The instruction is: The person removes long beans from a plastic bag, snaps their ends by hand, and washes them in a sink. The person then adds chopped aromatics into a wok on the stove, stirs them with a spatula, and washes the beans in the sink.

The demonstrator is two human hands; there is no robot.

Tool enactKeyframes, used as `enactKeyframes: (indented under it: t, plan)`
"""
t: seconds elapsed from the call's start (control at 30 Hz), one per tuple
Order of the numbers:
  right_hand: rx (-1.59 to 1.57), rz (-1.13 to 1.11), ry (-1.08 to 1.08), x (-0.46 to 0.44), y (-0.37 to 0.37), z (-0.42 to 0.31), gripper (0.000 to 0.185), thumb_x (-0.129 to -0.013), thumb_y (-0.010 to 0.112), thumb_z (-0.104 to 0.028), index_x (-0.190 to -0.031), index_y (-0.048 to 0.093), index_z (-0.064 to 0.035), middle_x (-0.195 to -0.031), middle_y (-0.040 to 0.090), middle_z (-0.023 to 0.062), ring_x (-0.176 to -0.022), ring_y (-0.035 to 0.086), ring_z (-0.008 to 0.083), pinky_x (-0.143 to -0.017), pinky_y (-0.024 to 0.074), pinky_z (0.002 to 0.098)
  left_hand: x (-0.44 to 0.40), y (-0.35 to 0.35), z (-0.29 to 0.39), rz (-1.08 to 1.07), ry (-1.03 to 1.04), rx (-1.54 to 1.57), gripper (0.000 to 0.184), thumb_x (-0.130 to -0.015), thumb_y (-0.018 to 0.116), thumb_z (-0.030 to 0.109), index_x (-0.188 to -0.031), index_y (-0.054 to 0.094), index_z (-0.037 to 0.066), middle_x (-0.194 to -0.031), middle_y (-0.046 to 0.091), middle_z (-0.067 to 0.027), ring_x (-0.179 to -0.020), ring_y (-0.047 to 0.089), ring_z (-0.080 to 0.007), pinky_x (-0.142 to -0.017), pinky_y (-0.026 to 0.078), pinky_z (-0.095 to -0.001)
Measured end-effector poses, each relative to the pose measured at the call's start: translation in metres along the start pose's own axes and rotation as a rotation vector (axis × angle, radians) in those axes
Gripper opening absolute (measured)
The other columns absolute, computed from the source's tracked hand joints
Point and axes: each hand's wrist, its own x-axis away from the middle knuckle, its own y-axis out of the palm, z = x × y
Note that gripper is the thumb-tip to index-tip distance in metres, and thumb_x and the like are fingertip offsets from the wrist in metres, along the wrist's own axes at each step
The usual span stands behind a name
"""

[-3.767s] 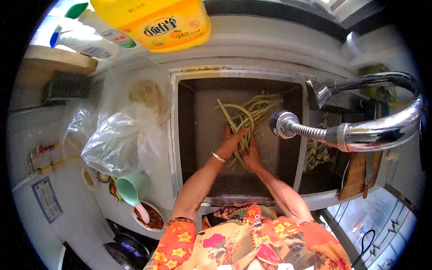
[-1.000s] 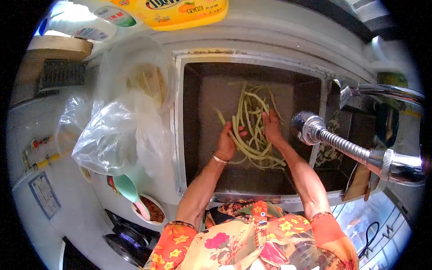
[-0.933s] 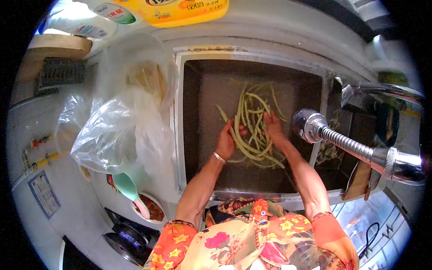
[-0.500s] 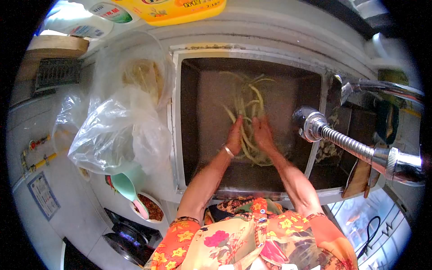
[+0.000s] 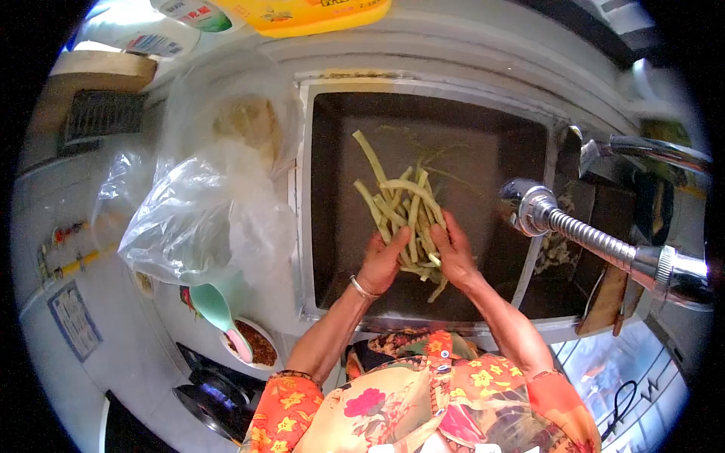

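Observation:
A bundle of long green beans (image 5: 411, 208) is gathered between my two hands over the dark sink basin (image 5: 483, 151). My left hand (image 5: 383, 263), with a bracelet at the wrist, grips the bundle from the left, its thumb lying on the beans. From the right, my right hand (image 5: 455, 251) closes round the same bundle. Bean ends stick out above and below my fingers. A few thin strands lie blurred in the basin beyond the bundle.
The faucet head (image 5: 538, 211) hangs over the sink's right side. Left of the sink lies a clear plastic bag (image 5: 189, 219). A green ladle (image 5: 213, 303) rests by a bowl (image 5: 260, 346). A yellow bottle (image 5: 317, 16) stands behind; a wooden board (image 5: 604, 302) leans at right.
The beans were spread loosely low in the basin; now they are gathered into a bundle and lifted between my hands, which have come nearer my body.

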Motion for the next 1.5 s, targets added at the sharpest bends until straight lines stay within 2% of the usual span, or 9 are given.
enactKeyframes:
  t: [0.07,0.23,0.4,0.5,0.6,0.7,0.97,1.23,1.5]
  plan:
    - [-0.021,0.051,0.026,0.005,0.002,0.003,0.039,-0.09,0.043,-0.021,-0.124,0.04,-0.0034,-0.118,0.05,0.0144,-0.107,0.048,0.0228,-0.091,0.0368,0.0334,0.007,-0.001,-0.001,-0.06,0.026,-0.02,0.039,-0.087,0.056,0.023,-0.119,0.044,0.004,-0.108,0.056,-0.002,-0.095,0.054,-0.0124,-0.082,0.044,-0.0279]
    - [-0.069,-0.001,-0.043,0.017,0.002,-0.006,0.037,-0.09,0.042,-0.019,-0.123,0.037,-0.0038,-0.117,0.049,0.0127,-0.106,0.046,0.0212,-0.092,0.035,0.0322,0.023,0.001,0.005,-0.079,0.125,-0.13,0.038,-0.082,0.062,0.011,-0.117,0.047,0.005,-0.103,0.057,0.0,-0.092,0.053,-0.0088,-0.08,0.044,-0.0241]
    - [-0.21,0.006,0.003,0.023,0.004,-0.021,0.035,-0.09,0.042,-0.019,-0.12,0.036,-0.0043,-0.111,0.049,0.0107,-0.102,0.046,0.0176,-0.09,0.0357,0.0302,0.037,-0.003,0.01,-0.028,0.021,-0.098,0.044,-0.078,0.067,0.013,-0.116,0.046,0.004,-0.101,0.057,0.0002,-0.092,0.053,-0.0092,-0.081,0.044,-0.025]
    - [-0.118,-0.007,-0.002,0.026,0.005,-0.019,0.035,-0.089,0.044,-0.018,-0.119,0.035,-0.0034,-0.112,0.049,0.0111,-0.101,0.045,0.0169,-0.089,0.0365,0.03,0.043,-0.001,0.014,-0.044,0.082,-0.1,0.059,-0.065,0.078,0.017,-0.113,0.046,0.002,-0.095,0.057,-0.0022,-0.089,0.055,-0.0115,-0.078,0.045,-0.0251]
    - [-0.144,-0.025,-0.065,0.029,0.012,-0.022,0.039,-0.088,0.047,-0.016,-0.122,0.033,-0.0028,-0.111,0.049,0.0126,-0.102,0.046,0.0191,-0.09,0.0367,0.0313,0.044,0.012,0.023,-0.083,0.173,-0.208,0.062,-0.064,0.077,0.014,-0.114,0.044,0.002,-0.094,0.057,-0.003,-0.086,0.055,-0.0115,-0.075,0.047,-0.0249]
    - [0.098,-0.001,-0.194,0.027,0.012,-0.035,0.05,-0.087,0.048,-0.012,-0.129,0.024,-0.004,-0.114,0.047,0.0177,-0.105,0.048,0.0226,-0.092,0.0363,0.0333,0.046,0.015,0.023,-0.021,0.184,-0.257,0.058,-0.068,0.071,0.013,-0.116,0.042,0.0,-0.093,0.058,-0.0043,-0.082,0.057,-0.0118,-0.073,0.047,-0.0244]
    - [-0.118,0.002,-0.12,0.027,0.009,-0.043,0.056,-0.087,0.045,-0.007,-0.135,0.015,-0.0059,-0.117,0.047,0.0188,-0.108,0.047,0.0225,-0.093,0.0362,0.0336,0.049,0.016,0.02,-0.012,0.132,-0.129,0.044,-0.072,0.065,0.011,-0.111,0.049,-0.001,-0.097,0.06,-0.0062,-0.085,0.058,-0.0132,-0.075,0.048,-0.0256]
    - [0.14,0.237,-0.115,0.021,0.01,-0.047,0.041,-0.087,0.044,-0.008,-0.125,0.034,-0.0006,-0.112,0.051,0.0185,-0.104,0.05,0.0236,-0.091,0.0371,0.0331,0.05,0.022,0.024,0.011,0.119,-0.269,0.044,-0.075,0.065,0.007,-0.115,0.049,0.0,-0.097,0.061,-0.0055,-0.086,0.058,-0.0111,-0.074,0.048,-0.0242]
    - [0.068,0.1,-0.025,0.008,0.012,-0.029,0.04,-0.087,0.043,-0.01,-0.125,0.036,-0.0012,-0.112,0.051,0.0171,-0.104,0.05,0.0261,-0.091,0.0367,0.0346,0.033,0.013,0.017,0.085,0.138,-0.335,0.041,-0.077,0.064,0.005,-0.115,0.05,0.001,-0.093,0.06,-0.0023,-0.08,0.055,-0.0062,-0.07,0.046,-0.0204]
